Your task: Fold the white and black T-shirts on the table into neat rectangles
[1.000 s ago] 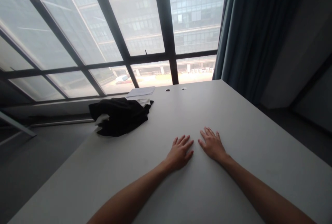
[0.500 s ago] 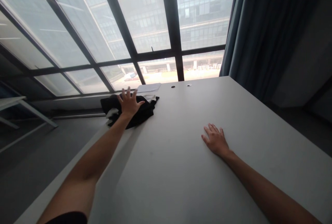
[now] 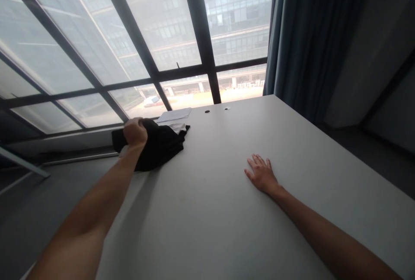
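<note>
A crumpled black garment (image 3: 162, 143) with some white fabric showing lies near the far left corner of a long white table (image 3: 227, 210). My left hand (image 3: 134, 131) is stretched out to it and closed in a fist on its left part. My right hand (image 3: 261, 173) rests flat on the table's middle, fingers stretched out and holding nothing.
A sheet of white paper (image 3: 175, 114) lies just behind the garment at the table's far edge, beside two small cable holes (image 3: 216, 110). A large window with dark frames (image 3: 201, 33) stands behind, a dark curtain (image 3: 308, 42) hangs at right, and grey floor lies left.
My left hand left the table's middle, reached out to the black garment, and has now closed on it. My right hand has stayed flat in place.
</note>
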The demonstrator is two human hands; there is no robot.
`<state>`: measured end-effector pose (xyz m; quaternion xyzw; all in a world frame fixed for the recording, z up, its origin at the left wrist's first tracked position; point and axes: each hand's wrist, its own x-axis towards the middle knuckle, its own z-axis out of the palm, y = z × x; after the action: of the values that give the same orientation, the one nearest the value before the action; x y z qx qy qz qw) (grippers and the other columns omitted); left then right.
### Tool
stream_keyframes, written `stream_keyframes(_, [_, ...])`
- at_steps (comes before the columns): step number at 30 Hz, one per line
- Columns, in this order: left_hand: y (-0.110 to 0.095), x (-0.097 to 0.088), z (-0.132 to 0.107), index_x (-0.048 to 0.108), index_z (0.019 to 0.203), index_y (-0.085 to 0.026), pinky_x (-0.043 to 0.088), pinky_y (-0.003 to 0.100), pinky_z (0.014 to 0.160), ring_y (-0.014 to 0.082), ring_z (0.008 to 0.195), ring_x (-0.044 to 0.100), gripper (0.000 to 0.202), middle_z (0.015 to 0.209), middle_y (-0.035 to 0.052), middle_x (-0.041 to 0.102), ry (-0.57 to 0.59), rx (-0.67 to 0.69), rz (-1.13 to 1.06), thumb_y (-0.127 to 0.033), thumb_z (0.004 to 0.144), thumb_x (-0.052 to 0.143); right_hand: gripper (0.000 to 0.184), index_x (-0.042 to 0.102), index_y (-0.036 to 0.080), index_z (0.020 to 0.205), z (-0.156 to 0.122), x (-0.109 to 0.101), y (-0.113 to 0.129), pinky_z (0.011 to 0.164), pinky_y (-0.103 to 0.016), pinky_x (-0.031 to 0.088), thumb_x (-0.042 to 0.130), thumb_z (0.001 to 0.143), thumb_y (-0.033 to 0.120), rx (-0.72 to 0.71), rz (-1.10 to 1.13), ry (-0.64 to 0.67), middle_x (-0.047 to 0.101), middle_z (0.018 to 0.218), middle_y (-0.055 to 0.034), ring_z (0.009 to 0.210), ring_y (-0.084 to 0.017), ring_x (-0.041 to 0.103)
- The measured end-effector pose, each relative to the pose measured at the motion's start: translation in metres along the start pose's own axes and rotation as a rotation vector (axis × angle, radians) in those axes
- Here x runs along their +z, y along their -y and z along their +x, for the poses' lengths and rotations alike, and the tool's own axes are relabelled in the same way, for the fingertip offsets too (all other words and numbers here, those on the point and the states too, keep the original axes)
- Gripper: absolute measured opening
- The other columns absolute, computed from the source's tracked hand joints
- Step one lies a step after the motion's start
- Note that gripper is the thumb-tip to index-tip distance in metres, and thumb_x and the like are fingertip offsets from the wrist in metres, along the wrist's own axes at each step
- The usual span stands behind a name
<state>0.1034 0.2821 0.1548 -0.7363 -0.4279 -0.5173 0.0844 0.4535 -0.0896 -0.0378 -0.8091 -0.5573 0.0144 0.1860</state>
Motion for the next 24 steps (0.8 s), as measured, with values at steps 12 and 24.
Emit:
stream_keyframes(12, [-0.261,0.013,-0.171,0.057,0.138,-0.028,0.047,0.038,0.109,0.0237,0.129,0.057,0.054,0.142,0.0062,0.058,0.781,0.531,-0.619,-0.016,0.087,0.069,0.044,0.061,0.017,0.131,0.011,0.006,-0.021,0.114,-0.053,0.033,0.043,0.095,0.035,0.099,0.554,-0.363,0.062,0.136,-0.0163,0.129,-0.028,0.054])
stream_keyframes(24, [-0.163,0.049,-0.229,0.045,0.151,-0.027,0.024,0.065,0.117,0.0388,0.148,0.03,0.057,0.159,0.0104,0.038,0.659,0.051,-0.019,-0.037,0.097,0.058,0.05,0.056,0.019,0.138,0.005,0.001,-0.006,0.113,-0.048,0.038,0.054,0.093,0.042,-0.089,0.506,-0.426,0.055,0.142,-0.0139,0.132,-0.028,0.048])
